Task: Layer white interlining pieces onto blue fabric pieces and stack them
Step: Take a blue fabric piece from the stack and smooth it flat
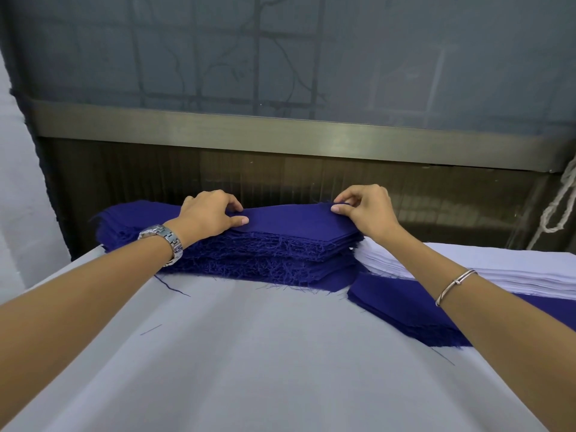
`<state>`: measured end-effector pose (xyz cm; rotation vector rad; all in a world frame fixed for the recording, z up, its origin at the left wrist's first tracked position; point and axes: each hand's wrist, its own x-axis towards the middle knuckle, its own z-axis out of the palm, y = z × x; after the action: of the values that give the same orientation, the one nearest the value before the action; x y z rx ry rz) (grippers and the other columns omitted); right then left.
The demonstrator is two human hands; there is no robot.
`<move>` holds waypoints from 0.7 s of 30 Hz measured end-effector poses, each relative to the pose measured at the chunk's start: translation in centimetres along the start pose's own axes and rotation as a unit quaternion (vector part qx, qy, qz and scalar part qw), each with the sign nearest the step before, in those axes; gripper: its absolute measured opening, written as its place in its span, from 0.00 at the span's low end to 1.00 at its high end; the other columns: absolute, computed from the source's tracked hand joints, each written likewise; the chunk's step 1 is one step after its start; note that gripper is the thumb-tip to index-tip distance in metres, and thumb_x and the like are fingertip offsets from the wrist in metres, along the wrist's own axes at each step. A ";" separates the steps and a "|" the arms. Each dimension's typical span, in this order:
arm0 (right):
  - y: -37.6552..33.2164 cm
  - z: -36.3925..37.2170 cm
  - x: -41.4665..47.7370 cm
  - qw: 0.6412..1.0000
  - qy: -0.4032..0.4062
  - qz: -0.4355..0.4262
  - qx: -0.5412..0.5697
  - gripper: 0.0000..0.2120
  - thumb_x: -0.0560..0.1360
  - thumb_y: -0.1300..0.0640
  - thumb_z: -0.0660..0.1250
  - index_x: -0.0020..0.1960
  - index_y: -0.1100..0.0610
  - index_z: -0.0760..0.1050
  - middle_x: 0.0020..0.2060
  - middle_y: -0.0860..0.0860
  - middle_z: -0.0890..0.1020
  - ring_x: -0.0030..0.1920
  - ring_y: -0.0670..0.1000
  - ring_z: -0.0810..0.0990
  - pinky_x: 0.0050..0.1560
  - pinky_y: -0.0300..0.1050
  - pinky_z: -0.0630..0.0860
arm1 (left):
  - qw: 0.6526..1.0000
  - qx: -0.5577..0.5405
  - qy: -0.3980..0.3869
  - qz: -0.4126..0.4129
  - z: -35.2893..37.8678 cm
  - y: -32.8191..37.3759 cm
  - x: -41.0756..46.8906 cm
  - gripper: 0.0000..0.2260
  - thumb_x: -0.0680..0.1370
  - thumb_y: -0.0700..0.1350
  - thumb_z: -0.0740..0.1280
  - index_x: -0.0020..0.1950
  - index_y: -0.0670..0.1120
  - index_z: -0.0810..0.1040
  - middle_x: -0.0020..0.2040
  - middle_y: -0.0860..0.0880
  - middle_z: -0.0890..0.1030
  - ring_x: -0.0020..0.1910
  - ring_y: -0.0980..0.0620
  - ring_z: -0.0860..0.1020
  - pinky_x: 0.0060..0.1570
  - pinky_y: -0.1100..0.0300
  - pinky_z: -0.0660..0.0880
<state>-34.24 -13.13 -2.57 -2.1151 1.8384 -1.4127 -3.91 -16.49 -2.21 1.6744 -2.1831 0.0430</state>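
Note:
A thick pile of blue fabric pieces (265,254) with frayed edges lies at the far side of the white-covered table (265,353). The top blue piece (290,218) is raised a little at its two ends. My left hand (208,213) pinches its left end between thumb and fingers. My right hand (366,210) pinches its right end the same way. To the right lies a stack of white interlining pieces (511,269), partly under my right forearm. In front of it sits a lower stack of blue pieces (402,300).
A metal rail (280,132) and a dark panel run along the far edge of the table, with a screened window above. A white rope (558,207) hangs at the far right. Loose blue threads lie on the table cover.

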 end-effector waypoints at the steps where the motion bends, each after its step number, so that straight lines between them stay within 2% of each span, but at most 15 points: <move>1: -0.1 0.0 -0.1 1.000 -0.002 -0.009 -0.010 0.06 0.72 0.58 0.78 0.48 0.55 0.85 0.37 0.48 0.83 0.38 0.42 0.77 0.44 0.41 0.75 | 1.000 0.001 0.001 0.002 0.0 0.0 0.0 0.19 0.78 0.58 0.68 0.67 0.53 0.77 0.64 0.51 0.79 0.63 0.48 0.75 0.64 0.44 0.67; 3: -0.2 0.1 -0.2 0.999 -0.010 -0.022 -0.034 0.08 0.74 0.57 0.75 0.53 0.55 0.84 0.44 0.51 0.86 0.46 0.47 0.81 0.51 0.47 0.78 | 1.000 0.003 0.003 0.008 -0.1 0.0 0.1 0.21 0.78 0.58 0.68 0.69 0.53 0.76 0.65 0.51 0.78 0.65 0.47 0.75 0.65 0.44 0.67; 5: -0.2 0.1 -0.3 0.998 -0.013 -0.037 -0.054 0.09 0.77 0.56 0.73 0.56 0.55 0.83 0.47 0.53 0.87 0.51 0.50 0.83 0.53 0.48 0.78 | 1.000 0.010 0.003 0.015 -0.1 0.1 0.1 0.23 0.78 0.57 0.68 0.72 0.53 0.73 0.68 0.50 0.76 0.67 0.46 0.73 0.66 0.43 0.66; 8: -0.2 0.0 -0.7 0.993 -0.001 -0.080 -0.089 0.05 0.77 0.56 0.72 0.51 0.56 0.84 0.44 0.50 0.86 0.49 0.51 0.82 0.51 0.46 0.75 | 0.999 0.007 -0.001 0.035 -0.1 0.3 0.4 0.27 0.78 0.53 0.70 0.76 0.53 0.67 0.71 0.49 0.73 0.71 0.44 0.69 0.67 0.43 0.64; 10: -0.2 -0.2 -1.0 0.986 0.020 -0.116 -0.116 0.04 0.77 0.56 0.72 0.48 0.56 0.84 0.51 0.49 0.84 0.55 0.52 0.77 0.58 0.49 0.69 | 0.999 -0.021 -0.012 0.048 -0.2 0.4 0.6 0.29 0.78 0.50 0.71 0.77 0.52 0.65 0.73 0.50 0.72 0.72 0.45 0.66 0.69 0.44 0.62; 12: -0.2 -0.3 -1.4 0.984 0.033 -0.130 -0.117 0.05 0.77 0.55 0.72 0.47 0.57 0.84 0.57 0.50 0.82 0.60 0.52 0.74 0.60 0.47 0.65 | 0.997 -0.057 -0.021 0.057 -0.3 0.2 0.8 0.30 0.77 0.46 0.72 0.77 0.53 0.65 0.72 0.52 0.72 0.73 0.46 0.65 0.71 0.46 0.59; 14: -0.2 -0.3 -1.9 0.983 0.043 -0.140 -0.112 0.08 0.78 0.53 0.71 0.46 0.58 0.82 0.53 0.50 0.82 0.56 0.52 0.75 0.57 0.45 0.64 | 0.994 -0.075 -0.013 0.074 -0.3 0.0 0.9 0.28 0.76 0.45 0.73 0.75 0.53 0.68 0.69 0.53 0.75 0.71 0.49 0.67 0.70 0.48 0.59; 18: -0.4 -0.4 -3.3 0.979 0.079 -0.161 -0.097 0.13 0.78 0.49 0.70 0.42 0.58 0.78 0.37 0.48 0.77 0.40 0.47 0.71 0.49 0.45 0.67 | 0.992 -0.070 0.014 0.104 -0.1 -0.1 0.8 0.23 0.76 0.45 0.74 0.70 0.54 0.74 0.63 0.53 0.79 0.68 0.50 0.71 0.69 0.51 0.58; 21: -0.3 -0.5 -3.7 0.982 0.092 -0.153 -0.067 0.12 0.77 0.50 0.71 0.43 0.59 0.79 0.35 0.48 0.76 0.35 0.41 0.67 0.47 0.41 0.63 | 0.992 -0.028 0.051 0.114 -0.2 -0.3 0.5 0.21 0.75 0.49 0.74 0.68 0.53 0.76 0.61 0.51 0.80 0.64 0.49 0.73 0.67 0.50 0.62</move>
<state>-33.98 -9.79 -4.33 -2.5025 1.7697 -1.6377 -3.69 -16.99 -1.95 1.3558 -2.2646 0.1257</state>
